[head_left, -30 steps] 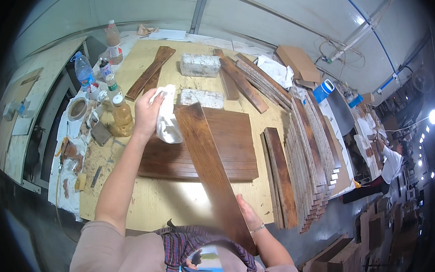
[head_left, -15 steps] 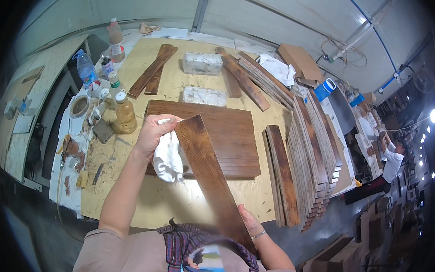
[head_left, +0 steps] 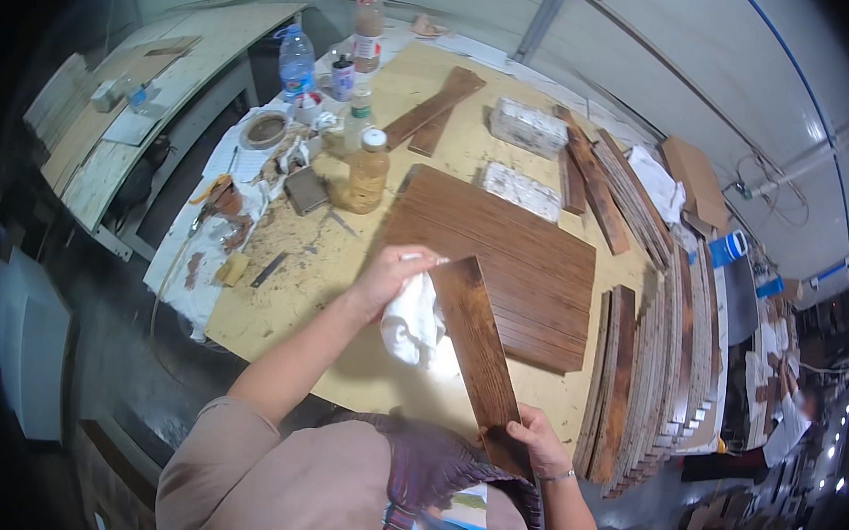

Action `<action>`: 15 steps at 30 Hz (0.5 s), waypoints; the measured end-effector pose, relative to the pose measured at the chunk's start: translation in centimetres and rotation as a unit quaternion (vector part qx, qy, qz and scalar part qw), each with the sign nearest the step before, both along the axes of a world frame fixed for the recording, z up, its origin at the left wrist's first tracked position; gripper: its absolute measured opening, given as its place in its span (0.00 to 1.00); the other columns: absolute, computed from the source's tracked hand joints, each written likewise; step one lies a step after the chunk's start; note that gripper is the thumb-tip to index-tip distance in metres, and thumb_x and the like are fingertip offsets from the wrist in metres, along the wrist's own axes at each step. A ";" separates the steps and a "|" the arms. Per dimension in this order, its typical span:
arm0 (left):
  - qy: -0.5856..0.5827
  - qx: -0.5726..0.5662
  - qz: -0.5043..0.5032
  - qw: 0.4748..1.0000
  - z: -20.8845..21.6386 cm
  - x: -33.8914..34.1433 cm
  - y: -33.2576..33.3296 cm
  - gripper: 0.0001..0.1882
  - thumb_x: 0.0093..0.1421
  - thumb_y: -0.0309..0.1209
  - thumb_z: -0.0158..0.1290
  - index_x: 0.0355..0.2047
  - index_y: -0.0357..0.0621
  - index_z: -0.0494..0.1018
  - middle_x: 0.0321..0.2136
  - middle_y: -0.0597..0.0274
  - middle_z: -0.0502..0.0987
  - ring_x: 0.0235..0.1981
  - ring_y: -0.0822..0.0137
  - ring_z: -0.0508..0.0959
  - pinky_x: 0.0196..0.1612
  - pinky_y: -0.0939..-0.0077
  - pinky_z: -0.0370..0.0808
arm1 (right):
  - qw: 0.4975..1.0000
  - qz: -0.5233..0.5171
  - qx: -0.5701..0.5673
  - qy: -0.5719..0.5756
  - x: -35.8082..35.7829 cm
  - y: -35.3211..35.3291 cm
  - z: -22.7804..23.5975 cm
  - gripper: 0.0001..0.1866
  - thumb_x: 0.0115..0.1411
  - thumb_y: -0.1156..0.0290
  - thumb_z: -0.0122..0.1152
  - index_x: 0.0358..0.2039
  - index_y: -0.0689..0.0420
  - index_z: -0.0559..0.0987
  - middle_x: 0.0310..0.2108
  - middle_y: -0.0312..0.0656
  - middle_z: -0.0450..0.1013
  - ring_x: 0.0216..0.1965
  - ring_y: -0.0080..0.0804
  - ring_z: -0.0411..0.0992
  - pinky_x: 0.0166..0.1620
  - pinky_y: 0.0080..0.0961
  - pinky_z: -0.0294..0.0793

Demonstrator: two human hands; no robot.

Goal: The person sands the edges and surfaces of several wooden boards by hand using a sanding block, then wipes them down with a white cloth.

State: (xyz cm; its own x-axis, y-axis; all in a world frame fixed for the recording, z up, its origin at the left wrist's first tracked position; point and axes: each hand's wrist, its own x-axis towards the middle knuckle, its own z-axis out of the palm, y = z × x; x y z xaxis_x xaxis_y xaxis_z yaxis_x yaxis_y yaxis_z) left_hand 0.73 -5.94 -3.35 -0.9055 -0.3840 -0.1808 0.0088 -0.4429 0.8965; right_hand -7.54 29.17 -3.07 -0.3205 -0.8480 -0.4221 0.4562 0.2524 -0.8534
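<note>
Thumb shifted onto the board (head_left: 481, 346), the right hand (head_left: 542, 447) grips its near end; the left hand (head_left: 389, 280) clutches a cloth (head_left: 413, 326).

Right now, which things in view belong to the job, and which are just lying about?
In use:
dark brown board, gripped by the right hand
white cloth, in the left hand by the board's far end
likely related: row of brown boards

Apparently lying about:
clear blue bottle
cardboard box
blue-and-white container
</note>
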 end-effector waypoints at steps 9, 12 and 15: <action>-0.344 -0.531 0.234 0.738 -6.2 4.6 -15.6 0.21 0.62 0.42 0.56 0.49 0.42 0.76 0.54 0.46 0.74 0.53 0.49 0.74 0.56 0.54 0.70 | 0.985 0.069 0.138 0.080 1.1 -1.2 1.3 0.18 0.54 0.77 0.67 0.46 0.65 0.80 0.38 0.38 0.79 0.39 0.20 0.74 0.44 0.20 0.75; -0.455 -0.581 0.250 0.627 -9.2 2.7 -19.6 0.28 0.64 0.52 0.50 0.59 0.52 0.68 0.65 0.39 0.58 0.60 0.36 0.65 0.58 0.38 0.63 | 0.987 0.033 0.126 0.095 0.9 -1.8 1.0 0.16 0.54 0.77 0.66 0.45 0.65 0.80 0.37 0.39 0.80 0.39 0.22 0.76 0.44 0.20 0.75; -0.525 -0.541 0.191 0.629 -8.3 1.1 -19.5 0.33 0.57 0.50 0.58 0.59 0.54 0.64 0.65 0.40 0.57 0.58 0.37 0.67 0.54 0.42 0.69 | 0.992 0.022 0.111 0.061 0.4 -2.1 2.3 0.16 0.54 0.78 0.70 0.43 0.66 0.80 0.36 0.41 0.81 0.38 0.24 0.77 0.45 0.22 0.76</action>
State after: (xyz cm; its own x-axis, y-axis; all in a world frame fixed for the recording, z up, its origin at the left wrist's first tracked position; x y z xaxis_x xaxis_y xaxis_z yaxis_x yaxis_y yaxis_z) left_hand 1.83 -25.40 -11.67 -0.3092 -0.9498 -0.0480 -0.9191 0.2854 0.2717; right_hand -7.11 27.09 -0.76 -0.3460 -0.7525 -0.5604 0.3367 0.4579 -0.8228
